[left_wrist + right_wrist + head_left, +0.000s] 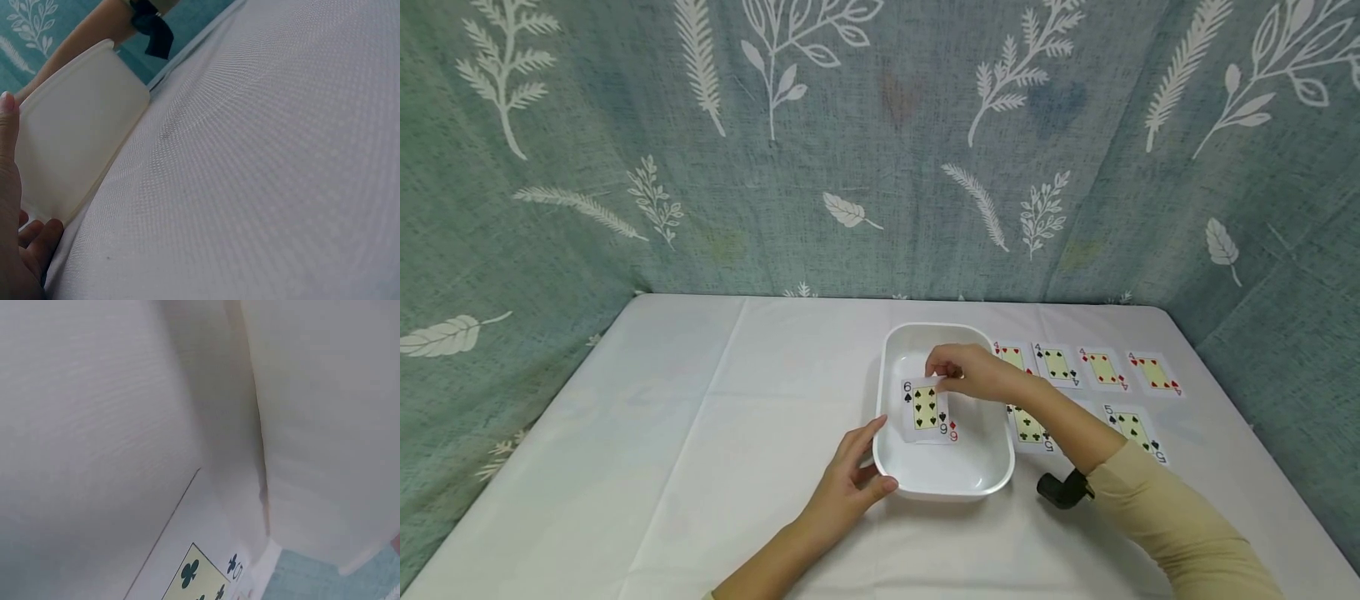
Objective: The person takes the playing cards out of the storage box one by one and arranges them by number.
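A white plastic tub (943,483) stands on the table. My left hand (844,483) holds its near left corner, thumb on the near side and fingers along the left side. In the left wrist view, fingertips (49,240) lie low against the wall of the tub (81,119). Inside the tub, my right hand (973,372) pinches the upper right edge of a six of spades playing card (925,410). Beneath it another card (953,431) peeks out, showing a red six at its corner. The right hand is outside the right wrist view.
Right of the tub lies a row of fours, among them a four of clubs (1057,365) and a four of diamonds (1103,368). Nearer are fives, including a five of spades (1133,429), partly hidden by the right forearm. A leaf-patterned curtain (895,183) hangs behind the table.
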The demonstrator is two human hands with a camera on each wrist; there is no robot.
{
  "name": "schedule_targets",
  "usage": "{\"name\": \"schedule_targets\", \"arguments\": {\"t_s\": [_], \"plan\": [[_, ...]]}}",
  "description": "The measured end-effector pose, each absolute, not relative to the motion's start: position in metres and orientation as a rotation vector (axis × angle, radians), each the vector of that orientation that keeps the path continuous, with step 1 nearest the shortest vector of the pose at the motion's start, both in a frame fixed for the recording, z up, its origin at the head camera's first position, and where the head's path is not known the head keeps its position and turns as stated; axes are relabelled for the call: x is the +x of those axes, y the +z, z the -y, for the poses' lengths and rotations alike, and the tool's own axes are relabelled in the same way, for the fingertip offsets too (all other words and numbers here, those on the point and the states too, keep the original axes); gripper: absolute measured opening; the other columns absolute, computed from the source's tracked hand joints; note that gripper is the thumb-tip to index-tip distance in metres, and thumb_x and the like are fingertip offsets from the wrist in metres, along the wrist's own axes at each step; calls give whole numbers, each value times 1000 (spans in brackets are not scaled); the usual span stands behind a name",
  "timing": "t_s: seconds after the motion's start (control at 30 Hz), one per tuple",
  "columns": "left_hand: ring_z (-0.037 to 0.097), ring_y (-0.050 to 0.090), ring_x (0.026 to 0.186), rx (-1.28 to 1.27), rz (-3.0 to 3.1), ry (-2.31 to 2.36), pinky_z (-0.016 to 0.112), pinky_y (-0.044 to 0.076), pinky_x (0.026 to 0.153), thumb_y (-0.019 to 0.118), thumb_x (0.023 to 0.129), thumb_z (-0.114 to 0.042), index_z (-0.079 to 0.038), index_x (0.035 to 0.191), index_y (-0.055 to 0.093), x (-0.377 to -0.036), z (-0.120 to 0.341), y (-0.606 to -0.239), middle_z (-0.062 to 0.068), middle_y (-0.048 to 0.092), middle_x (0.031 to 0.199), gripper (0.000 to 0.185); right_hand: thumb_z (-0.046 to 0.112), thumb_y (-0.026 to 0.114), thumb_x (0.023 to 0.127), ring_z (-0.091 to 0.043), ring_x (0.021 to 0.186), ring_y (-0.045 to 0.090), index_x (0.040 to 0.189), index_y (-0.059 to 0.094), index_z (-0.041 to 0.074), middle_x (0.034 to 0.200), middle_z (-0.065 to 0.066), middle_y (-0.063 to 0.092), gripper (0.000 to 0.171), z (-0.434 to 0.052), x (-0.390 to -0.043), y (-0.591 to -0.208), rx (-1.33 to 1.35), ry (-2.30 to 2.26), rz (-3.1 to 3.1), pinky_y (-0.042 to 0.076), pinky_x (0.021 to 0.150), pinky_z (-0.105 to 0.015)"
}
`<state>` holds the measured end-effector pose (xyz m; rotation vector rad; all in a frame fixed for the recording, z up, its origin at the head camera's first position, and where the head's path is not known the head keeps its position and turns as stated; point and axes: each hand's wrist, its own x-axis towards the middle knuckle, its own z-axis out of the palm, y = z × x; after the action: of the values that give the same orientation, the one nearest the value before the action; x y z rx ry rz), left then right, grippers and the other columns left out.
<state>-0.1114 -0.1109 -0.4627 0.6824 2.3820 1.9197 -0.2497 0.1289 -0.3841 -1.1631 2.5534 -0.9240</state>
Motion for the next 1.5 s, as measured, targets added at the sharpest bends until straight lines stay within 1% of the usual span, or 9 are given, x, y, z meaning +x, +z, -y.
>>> {"name": "schedule_targets", "arguments": {"t_s": [0.17,0.37,0.47,0.63,0.8,0.93,1.1,1.33,1.5], "plan": [[37,45,125,651,-2388,1903,31,50,99,69,85,-14,-11,148,29,-111,110,-463,20,35,137,75,6,68,87,-11,67,56,100,62,10,78,-1,63,15,-136,-244,-381,-1156,-1088,-2480,54,58,-24],[36,45,126,614,-2380,1895,29,49,100,69,85,-12,-12,149,28,-110,109,-460,19,34,138,76,6,67,87,-13,67,62,101,62,9,81,-3,67,15,-145,-233,-371,-1119,-1177,-2467,59,60,-34],[36,44,126,620,-2376,1895,29,49,100,69,85,-14,-12,149,27,-109,109,-460,20,33,138,76,7,66,88,-14,68,62,102,62,9,82,-2,66,15,-148,-228,-366,-1118,-1173,-2483,58,61,-29],[37,45,125,652,-2380,1911,30,49,99,69,85,-13,-12,148,28,-110,109,-461,20,34,137,75,8,66,87,-20,69,63,103,62,9,82,-1,66,17,-154,-217,-362,-1129,-1185,-2485,57,61,-27],[37,46,124,655,-2363,1927,31,50,99,69,85,-14,-13,148,29,-110,110,-463,20,34,137,74,5,68,86,-14,68,63,102,62,8,82,-2,64,18,-162,-206,-357,-1169,-1232,-2523,59,61,-27],[37,46,124,651,-2360,1937,30,49,99,69,85,-16,-13,148,29,-110,111,-464,20,34,137,74,2,68,84,-14,67,63,101,62,7,84,-4,64,18,-170,-198,-350,-1147,-1324,-2511,60,61,-32],[37,46,125,645,-2363,1940,31,50,99,69,85,-17,-13,148,29,-110,111,-463,20,34,137,75,4,68,85,-15,67,63,101,62,7,85,-5,64,18,-181,-187,-340,-1104,-1385,-2470,60,59,-32],[35,45,126,631,-2337,1933,31,49,100,69,85,-18,-13,149,28,-110,111,-459,20,33,138,77,8,68,86,-13,68,62,100,63,10,85,-8,66,16,-199,-173,-331,-1095,-1330,-2494,58,60,-26],[37,45,124,672,-2337,1930,33,49,100,67,86,-18,-11,149,26,-111,111,-460,20,34,137,75,4,68,86,-13,66,62,99,63,11,83,0,64,16,-214,-164,-328,-1105,-1316,-2488,58,58,-26]]}}
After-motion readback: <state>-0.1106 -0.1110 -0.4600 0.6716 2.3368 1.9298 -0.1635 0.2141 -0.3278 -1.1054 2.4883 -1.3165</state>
